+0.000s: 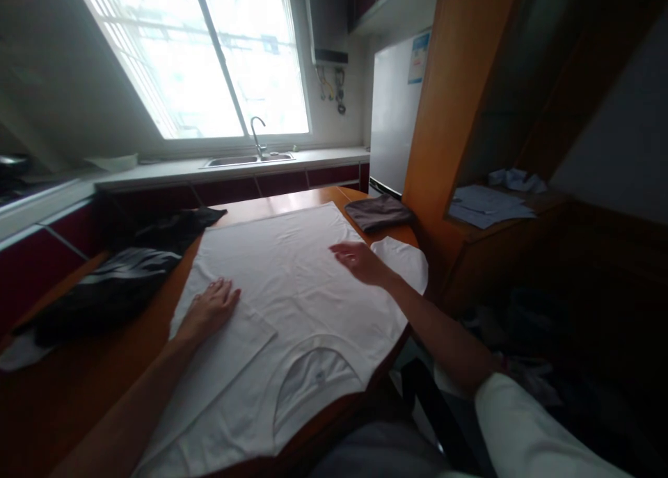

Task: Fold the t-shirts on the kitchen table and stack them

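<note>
A white T-shirt [292,276] lies spread on the wooden table, its round neckline toward me and its hem at the far side. The sleeve on the left is folded inward over the body; the one on the right sticks out past the table's side. My left hand [213,307] rests flat on the shirt's left part, fingers stretched out. Over the right part is my right hand [360,261], palm turned inward and fingers loosely extended, with nothing visible in it. Whether it touches the cloth I cannot tell.
Dark clothes [120,276] with white stripes lie on the table's left side. A folded grey-brown cloth [380,213] sits at the far right of the wooden table [292,201]. Beyond are a counter with a sink [234,161] and a fridge [396,109]. Papers [490,205] lie on a shelf at right.
</note>
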{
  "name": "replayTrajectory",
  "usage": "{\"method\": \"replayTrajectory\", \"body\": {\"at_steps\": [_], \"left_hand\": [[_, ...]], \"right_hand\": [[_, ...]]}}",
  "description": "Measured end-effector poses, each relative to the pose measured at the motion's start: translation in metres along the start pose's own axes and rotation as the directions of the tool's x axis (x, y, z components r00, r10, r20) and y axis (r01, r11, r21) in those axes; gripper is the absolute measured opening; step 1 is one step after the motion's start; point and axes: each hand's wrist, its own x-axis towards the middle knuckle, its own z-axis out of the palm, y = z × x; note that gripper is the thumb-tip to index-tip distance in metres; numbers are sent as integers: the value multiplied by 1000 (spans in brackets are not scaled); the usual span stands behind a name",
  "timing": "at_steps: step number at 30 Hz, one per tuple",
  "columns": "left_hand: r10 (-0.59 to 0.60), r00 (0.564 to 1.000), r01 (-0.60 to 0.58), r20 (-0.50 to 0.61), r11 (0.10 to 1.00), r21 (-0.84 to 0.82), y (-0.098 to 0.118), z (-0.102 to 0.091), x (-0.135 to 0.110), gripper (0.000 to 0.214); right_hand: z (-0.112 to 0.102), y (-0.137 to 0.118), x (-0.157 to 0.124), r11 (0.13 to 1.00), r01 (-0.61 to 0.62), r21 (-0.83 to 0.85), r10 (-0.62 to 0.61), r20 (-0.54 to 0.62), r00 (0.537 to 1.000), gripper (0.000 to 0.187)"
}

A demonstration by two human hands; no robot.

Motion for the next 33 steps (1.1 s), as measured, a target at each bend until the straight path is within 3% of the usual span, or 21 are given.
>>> {"method": "replayTrajectory", "body": {"at_steps": [3, 5, 7, 10, 14, 21, 23, 26, 30, 33], "left_hand": [[-26, 999, 26, 21, 1000, 1, 3, -1, -1, 67], [-18, 999, 18, 33, 1000, -4, 5, -3, -1, 67], [-13, 1000, 13, 26, 1000, -13, 7, -4, -2, 66], [-28, 1000, 28, 14, 999, -18, 9, -6, -2, 64], [-19, 999, 19, 27, 1000, -6, 10, -7, -3, 67], [-19, 999, 20, 40, 1000, -11, 13, -11, -6, 63], [-14, 1000, 14, 23, 1000, -20, 14, -12, -6, 60], [-19, 1000, 19, 23, 1000, -20, 15, -13, -6, 60], [-13, 999, 13, 31, 1000, -19, 16, -15, -7, 60], [0, 999, 1, 33, 1000, -17, 16, -17, -7, 59]], "right_hand": [[-68, 61, -27, 963, -218, -157, 171, -264, 949, 28], [-104, 100, -49, 882, -420, -213, 302, -427, 852, 29], [-128, 130, -68, 821, -534, -202, 363, -537, 761, 31], [-145, 156, -86, 789, -592, -167, 407, -580, 706, 35], [-150, 166, -86, 779, -613, -127, 456, -557, 694, 29], [-174, 151, -76, 754, -635, -170, 501, -477, 722, 16], [-181, 138, -67, 754, -629, -190, 490, -475, 731, 13], [-183, 106, -46, 795, -570, -208, 447, -435, 782, 15], [-166, 48, -10, 858, -432, -278, 314, -381, 869, 22], [-136, 6, 8, 893, -310, -327, 205, -316, 926, 26]]}}
